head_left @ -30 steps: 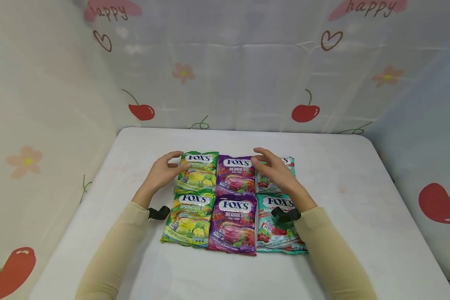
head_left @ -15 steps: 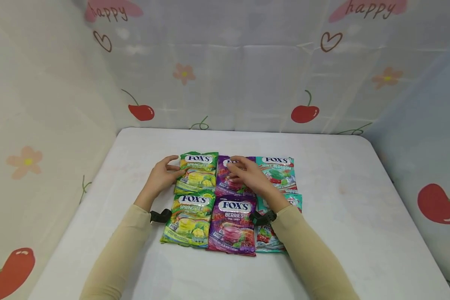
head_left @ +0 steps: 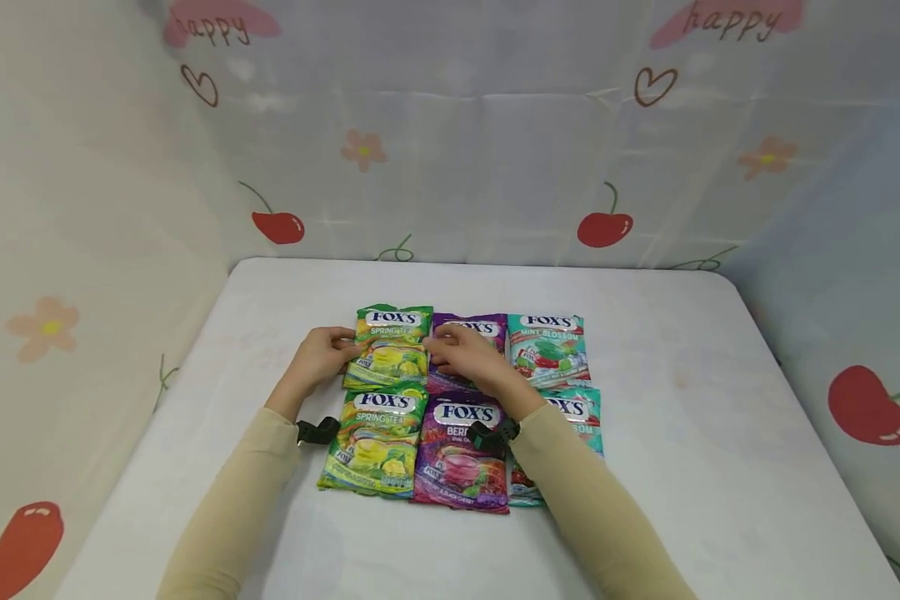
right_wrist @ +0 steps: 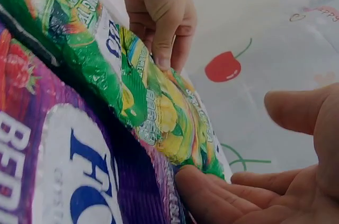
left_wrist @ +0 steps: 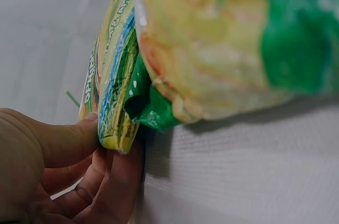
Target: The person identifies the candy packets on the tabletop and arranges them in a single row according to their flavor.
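Observation:
A green Spring Tea candy bag (head_left: 392,362) lies at the back left of two rows of FOX'S bags. My left hand (head_left: 321,358) pinches its left edge; in the left wrist view the thumb (left_wrist: 69,142) lies over the bag's corner (left_wrist: 117,113) and the fingers curl beneath. On its other side is my right hand (head_left: 468,357), over the back purple Berries bag (head_left: 491,327). The right wrist view has this right hand (right_wrist: 275,176) with its thumb well apart and its fingertips at the green bag's edge (right_wrist: 204,155); whether they slip under it is hidden.
Another green bag (head_left: 375,442) and a purple Berries bag (head_left: 461,475) fill the front row with a teal bag (head_left: 581,412), partly behind the right forearm. A teal Mint Blossom bag (head_left: 547,354) lies at back right. The white table (head_left: 682,400) meets a printed curtain (head_left: 457,183).
My right hand has moved left from the teal bag, across the purple one, to the green bag's right edge. My left hand has shifted slightly down its left edge.

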Demonstrator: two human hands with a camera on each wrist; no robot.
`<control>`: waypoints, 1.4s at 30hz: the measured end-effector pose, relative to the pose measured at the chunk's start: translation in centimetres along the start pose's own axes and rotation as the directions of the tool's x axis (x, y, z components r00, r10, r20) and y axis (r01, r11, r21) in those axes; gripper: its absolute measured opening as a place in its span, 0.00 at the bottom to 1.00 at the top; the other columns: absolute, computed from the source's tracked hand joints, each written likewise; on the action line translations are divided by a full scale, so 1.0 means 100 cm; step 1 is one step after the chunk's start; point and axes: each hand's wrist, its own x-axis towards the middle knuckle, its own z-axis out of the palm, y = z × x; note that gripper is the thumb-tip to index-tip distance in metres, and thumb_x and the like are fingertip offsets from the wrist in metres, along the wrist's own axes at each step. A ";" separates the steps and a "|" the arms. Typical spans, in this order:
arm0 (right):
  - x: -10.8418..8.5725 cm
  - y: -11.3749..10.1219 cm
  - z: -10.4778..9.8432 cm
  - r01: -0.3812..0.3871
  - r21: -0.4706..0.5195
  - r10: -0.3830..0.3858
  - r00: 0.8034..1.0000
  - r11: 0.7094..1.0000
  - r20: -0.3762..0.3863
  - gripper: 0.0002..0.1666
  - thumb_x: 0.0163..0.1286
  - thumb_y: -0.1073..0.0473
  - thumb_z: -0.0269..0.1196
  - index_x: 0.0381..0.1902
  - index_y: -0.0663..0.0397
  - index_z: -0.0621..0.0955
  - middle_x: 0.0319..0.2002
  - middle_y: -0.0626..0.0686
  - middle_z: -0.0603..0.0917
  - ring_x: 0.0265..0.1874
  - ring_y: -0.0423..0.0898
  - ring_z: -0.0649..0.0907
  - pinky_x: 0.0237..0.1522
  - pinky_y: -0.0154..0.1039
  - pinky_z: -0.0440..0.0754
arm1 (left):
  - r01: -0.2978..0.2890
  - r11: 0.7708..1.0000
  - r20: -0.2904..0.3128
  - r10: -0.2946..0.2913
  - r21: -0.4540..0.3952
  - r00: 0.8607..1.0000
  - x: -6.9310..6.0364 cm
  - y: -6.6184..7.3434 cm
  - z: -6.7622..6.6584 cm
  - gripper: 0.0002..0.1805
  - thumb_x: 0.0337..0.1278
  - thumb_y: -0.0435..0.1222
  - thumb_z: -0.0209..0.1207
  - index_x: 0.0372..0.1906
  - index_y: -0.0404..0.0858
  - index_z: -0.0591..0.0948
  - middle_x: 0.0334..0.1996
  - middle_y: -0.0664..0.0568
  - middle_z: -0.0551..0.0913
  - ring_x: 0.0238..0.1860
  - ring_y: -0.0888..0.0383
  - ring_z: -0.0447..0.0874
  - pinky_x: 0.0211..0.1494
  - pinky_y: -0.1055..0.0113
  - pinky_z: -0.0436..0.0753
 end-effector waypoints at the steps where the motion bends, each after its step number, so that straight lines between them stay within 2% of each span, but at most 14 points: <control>1: 0.002 -0.001 0.002 -0.010 -0.003 0.010 1.000 1.000 0.000 0.42 0.79 0.44 0.59 0.80 0.59 0.61 0.73 0.63 0.72 0.66 0.58 0.80 0.66 0.50 0.81 | 0.001 1.000 -0.002 -0.001 0.007 1.000 0.000 0.000 -0.001 0.26 0.74 0.38 0.60 0.70 0.30 0.74 0.49 0.36 0.84 0.37 0.56 0.85 0.38 0.66 0.87; 8: 0.011 -0.009 0.017 -0.077 0.025 0.077 0.997 0.997 0.026 0.45 0.80 0.47 0.57 0.83 0.61 0.52 0.78 0.65 0.63 0.71 0.59 0.74 0.70 0.52 0.78 | 0.005 1.000 -0.009 -0.005 0.024 1.000 0.001 -0.001 -0.004 0.26 0.75 0.37 0.58 0.71 0.32 0.73 0.50 0.37 0.84 0.35 0.56 0.82 0.34 0.68 0.83; 15: 0.022 -0.013 0.028 -0.055 0.179 0.057 0.998 0.982 -0.005 0.42 0.80 0.55 0.58 0.83 0.54 0.52 0.77 0.65 0.66 0.67 0.62 0.78 0.66 0.57 0.80 | 0.019 0.999 -0.028 -0.019 0.026 0.999 0.002 0.000 -0.003 0.26 0.76 0.37 0.56 0.73 0.33 0.72 0.50 0.38 0.82 0.40 0.54 0.81 0.37 0.69 0.82; 21: 0.028 -0.011 0.031 -0.064 0.277 0.068 0.998 0.959 -0.005 0.48 0.80 0.57 0.59 0.85 0.38 0.45 0.83 0.57 0.53 0.69 0.64 0.76 0.55 0.57 0.87 | 0.023 0.994 -0.025 -0.026 -0.111 0.999 0.003 0.001 -0.004 0.26 0.80 0.36 0.50 0.76 0.34 0.66 0.54 0.37 0.77 0.44 0.53 0.79 0.38 0.69 0.82; 25: 0.030 -0.010 0.034 -0.041 0.305 0.049 0.999 0.951 -0.018 0.50 0.78 0.64 0.59 0.84 0.36 0.45 0.83 0.52 0.54 0.61 0.62 0.82 0.50 0.54 0.89 | 0.024 0.984 -0.020 -0.028 -0.179 0.999 0.004 0.001 -0.005 0.26 0.82 0.37 0.47 0.78 0.37 0.64 0.55 0.38 0.75 0.44 0.55 0.79 0.38 0.70 0.83; 28: 0.031 -0.010 0.036 -0.027 0.323 0.042 0.998 0.946 -0.039 0.54 0.75 0.69 0.61 0.84 0.35 0.45 0.83 0.49 0.56 0.54 0.58 0.86 0.47 0.52 0.90 | 0.029 0.960 -0.003 -0.032 -0.279 0.999 0.004 0.002 -0.008 0.27 0.83 0.38 0.46 0.79 0.41 0.63 0.56 0.40 0.74 0.44 0.57 0.80 0.40 0.70 0.85; 32: 0.034 -0.014 0.039 -0.009 0.339 0.036 0.997 0.941 -0.074 0.57 0.72 0.73 0.63 0.84 0.33 0.47 0.82 0.46 0.59 0.53 0.53 0.87 0.42 0.48 0.91 | 0.053 0.898 0.043 -0.038 -0.438 0.998 0.003 0.003 -0.013 0.29 0.82 0.41 0.48 0.81 0.47 0.60 0.57 0.45 0.72 0.47 0.59 0.82 0.45 0.69 0.88; 34: 0.036 -0.016 0.040 -0.007 0.346 0.041 0.995 0.938 -0.091 0.58 0.70 0.73 0.64 0.84 0.32 0.48 0.81 0.45 0.61 0.52 0.51 0.87 0.39 0.44 0.91 | 0.075 0.852 0.079 -0.040 -0.518 0.996 0.002 0.004 -0.017 0.31 0.81 0.42 0.50 0.82 0.52 0.58 0.61 0.45 0.71 0.49 0.60 0.83 0.47 0.69 0.87; 37: 0.040 -0.020 0.042 -0.009 0.350 0.051 0.992 0.937 -0.112 0.60 0.69 0.73 0.66 0.84 0.31 0.49 0.82 0.44 0.60 0.49 0.50 0.87 0.40 0.47 0.91 | 0.116 0.748 0.145 -0.027 -0.654 0.989 0.003 0.004 -0.021 0.34 0.80 0.42 0.52 0.83 0.57 0.55 0.70 0.46 0.68 0.53 0.61 0.82 0.50 0.69 0.87; 40: 0.043 -0.024 0.045 -0.012 0.356 0.061 0.990 0.934 -0.128 0.60 0.68 0.73 0.66 0.85 0.32 0.48 0.82 0.45 0.58 0.49 0.49 0.87 0.46 0.54 0.90 | 0.152 0.632 0.197 0.002 -0.760 0.980 0.004 0.002 -0.024 0.36 0.79 0.39 0.53 0.83 0.59 0.53 0.76 0.47 0.62 0.56 0.61 0.81 0.53 0.68 0.86; 42: 0.044 -0.027 0.047 -0.009 0.362 0.061 0.989 0.932 -0.133 0.60 0.69 0.73 0.66 0.85 0.34 0.48 0.83 0.46 0.57 0.50 0.51 0.87 0.51 0.60 0.87 | 0.170 0.577 0.217 0.012 -0.798 0.976 0.004 0.001 -0.027 0.37 0.79 0.37 0.53 0.83 0.60 0.52 0.77 0.48 0.59 0.57 0.60 0.82 0.55 0.67 0.87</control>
